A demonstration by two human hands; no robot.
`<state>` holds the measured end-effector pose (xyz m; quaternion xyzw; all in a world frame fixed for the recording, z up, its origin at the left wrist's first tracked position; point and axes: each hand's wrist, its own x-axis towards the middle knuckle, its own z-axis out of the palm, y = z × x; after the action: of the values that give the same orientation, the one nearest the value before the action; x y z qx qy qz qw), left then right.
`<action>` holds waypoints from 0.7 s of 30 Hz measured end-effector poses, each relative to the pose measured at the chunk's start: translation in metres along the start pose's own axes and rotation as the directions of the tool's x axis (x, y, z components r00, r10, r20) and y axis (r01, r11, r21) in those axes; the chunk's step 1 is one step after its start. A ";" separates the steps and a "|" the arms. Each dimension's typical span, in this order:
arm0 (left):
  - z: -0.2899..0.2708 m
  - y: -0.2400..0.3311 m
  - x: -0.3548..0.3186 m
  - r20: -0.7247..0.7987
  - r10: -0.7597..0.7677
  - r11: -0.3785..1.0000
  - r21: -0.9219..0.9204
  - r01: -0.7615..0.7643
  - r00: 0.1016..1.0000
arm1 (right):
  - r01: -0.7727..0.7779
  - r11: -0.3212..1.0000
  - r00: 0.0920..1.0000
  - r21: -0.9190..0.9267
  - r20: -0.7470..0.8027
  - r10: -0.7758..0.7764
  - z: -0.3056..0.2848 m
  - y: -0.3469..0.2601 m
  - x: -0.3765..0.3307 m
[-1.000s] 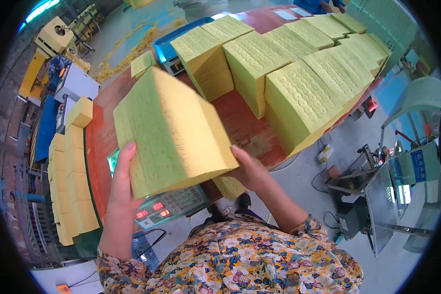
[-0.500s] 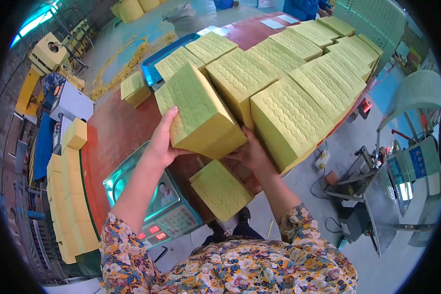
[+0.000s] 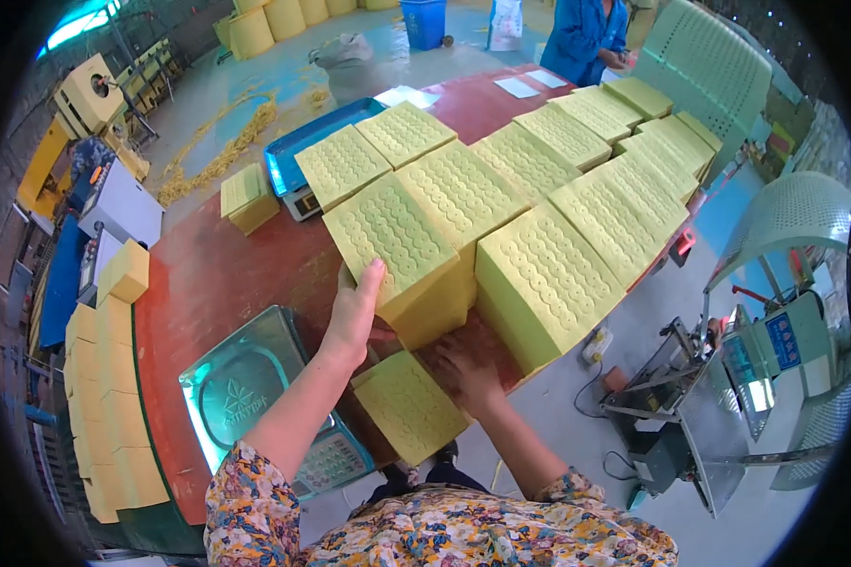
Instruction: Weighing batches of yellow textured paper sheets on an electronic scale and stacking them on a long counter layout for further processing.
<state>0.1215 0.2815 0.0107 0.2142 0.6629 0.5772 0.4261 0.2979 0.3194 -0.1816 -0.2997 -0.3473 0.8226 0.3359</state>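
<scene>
A tall stack of yellow joss paper [image 3: 392, 236], its top punched with rows of scalloped coin shapes, stands on the red table at the near end of a row of similar stacks. My left hand [image 3: 355, 317] grips its near left corner, thumb on the top edge and fingers partly hidden below. My right hand [image 3: 468, 369] is low over the table between that stack, a smaller yellow paper stack [image 3: 411, 406] and the large right-hand stack [image 3: 548, 283]. Its fingers are spread and hold nothing.
A metal-topped digital scale [image 3: 246, 378] is at the left on the red table [image 3: 199, 274]. Beyond stand a blue tray [image 3: 279, 156] and a small paper stack [image 3: 248, 198]. Yellow blocks [image 3: 104, 406] line the left edge. A chair [image 3: 785, 227] and a metal machine [image 3: 690, 397] stand right; a person in blue [image 3: 586, 38] is far off.
The tall stack, held tilted in both hands before, now stands upright in the row. My right hand has let go and moved down beside the smaller stack. The view has shifted.
</scene>
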 end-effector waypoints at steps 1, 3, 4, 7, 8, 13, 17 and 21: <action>0.003 0.000 -0.001 -0.016 0.039 0.998 0.045 -0.039 0.999 | 0.003 1.000 1.000 -0.013 -0.003 -0.003 0.003 -0.004 0.000; -0.006 -0.020 0.015 -0.040 0.147 0.989 0.025 -0.146 0.988 | 0.225 0.850 0.970 -0.477 0.030 -0.240 0.026 -0.021 0.001; -0.012 -0.027 0.021 -0.068 0.247 0.969 0.022 -0.246 0.967 | 0.229 0.845 0.969 -0.483 0.033 -0.244 0.035 -0.028 -0.001; -0.013 -0.018 0.012 -0.059 0.229 0.973 -0.005 -0.230 0.972 | 0.134 0.922 0.983 -0.362 -0.069 -0.170 0.047 -0.039 -0.011; -0.016 -0.017 0.014 -0.011 0.210 0.977 0.044 -0.210 0.978 | 0.115 0.914 0.988 -0.389 -0.052 -0.146 0.045 -0.040 -0.013; -0.010 0.003 -0.018 0.045 0.029 0.999 -0.022 -0.028 0.999 | 0.126 0.932 0.986 -0.341 -0.060 -0.155 0.027 -0.037 -0.043; -0.061 -0.016 -0.056 0.091 0.090 0.996 -0.032 -0.087 0.992 | 0.289 0.811 0.949 -0.508 0.042 -0.312 0.034 -0.059 -0.109; -0.124 -0.045 -0.072 0.152 0.127 0.988 0.063 -0.138 0.980 | 0.071 0.795 0.990 -0.602 0.141 0.018 0.020 -0.076 -0.157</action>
<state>0.0692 0.1426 -0.0126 0.3154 0.6344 0.5621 0.4267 0.4033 0.2327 -0.0709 -0.3282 -0.6188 0.6825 0.2090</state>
